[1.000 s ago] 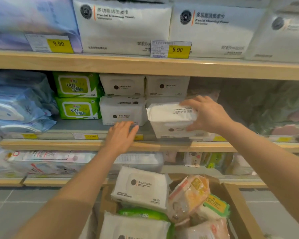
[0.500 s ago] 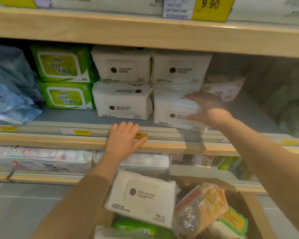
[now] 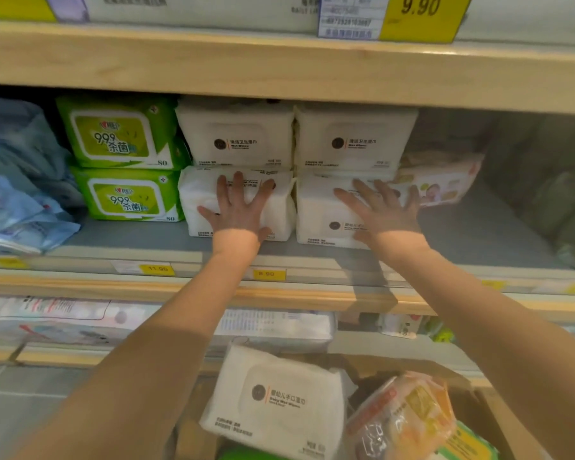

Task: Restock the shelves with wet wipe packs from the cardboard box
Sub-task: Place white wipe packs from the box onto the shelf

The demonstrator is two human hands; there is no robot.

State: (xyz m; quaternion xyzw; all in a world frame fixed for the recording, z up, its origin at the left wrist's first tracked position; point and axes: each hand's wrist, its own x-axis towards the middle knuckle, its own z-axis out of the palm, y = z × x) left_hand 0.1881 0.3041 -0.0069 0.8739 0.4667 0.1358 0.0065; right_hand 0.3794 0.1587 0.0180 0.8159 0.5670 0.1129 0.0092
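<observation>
Reaching into the middle shelf [image 3: 146,240], both hands press flat on white packs with fingers spread wide and straight. The left hand [image 3: 238,207] lies on the lower left white pack [image 3: 196,200]. The right hand [image 3: 384,210] lies on the lower right white pack [image 3: 316,210], which sits just beside the first one, close to the shelf's front edge. Neither hand curls round anything.

Two more white packs [image 3: 236,134] sit on top of these, almost up to the wooden board above [image 3: 279,68], so there is little room over them. To the left, two green packs [image 3: 120,161] stand stacked, touching the white ones. To the right, a pink pack [image 3: 442,184] lies behind the right hand, and past it the grey shelf floor is bare toward the right end.

Below, by the bottom edge of the view, the cardboard box [image 3: 478,410] holds another white pack [image 3: 276,400] and an orange pack [image 3: 402,416]. Both arms stretch over the shelf's front edge.
</observation>
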